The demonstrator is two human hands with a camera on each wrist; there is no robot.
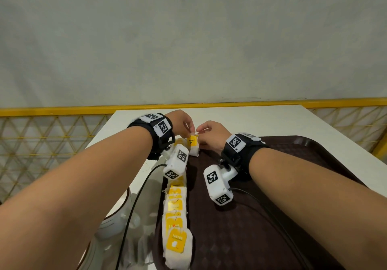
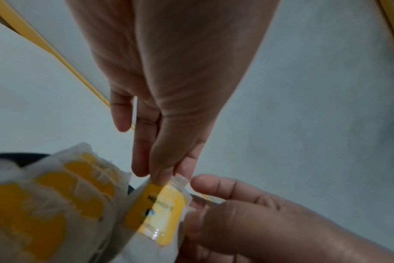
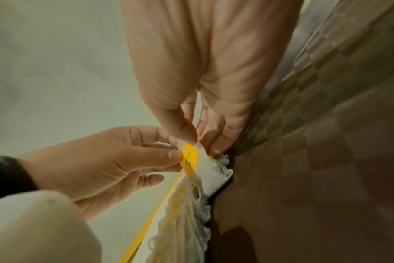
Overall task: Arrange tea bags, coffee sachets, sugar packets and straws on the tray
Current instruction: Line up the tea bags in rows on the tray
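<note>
A dark brown tray [image 1: 282,196] lies on the white table [image 1: 230,119]. Along its left rim runs a row of several white tea bags [image 1: 177,217] with yellow tags. At the far end of the row stands one tea bag [image 1: 193,147] with a yellow tag [image 2: 155,213]. My left hand [image 1: 184,124] pinches its top left edge between thumb and fingers. My right hand [image 1: 207,131] pinches its top right edge; the bag [image 3: 205,165] hangs between both hands. The row's nearer bags [image 2: 56,204] overlap like tiles. No coffee sachets, sugar packets or straws are in view.
A white round object [image 1: 117,234] with a dark rim sits at the table's near left, beside the tray. A black cable [image 1: 136,202] trails from the left wrist over it. A yellow lattice rail [image 1: 41,140] and pale wall [image 1: 188,39] stand behind the table.
</note>
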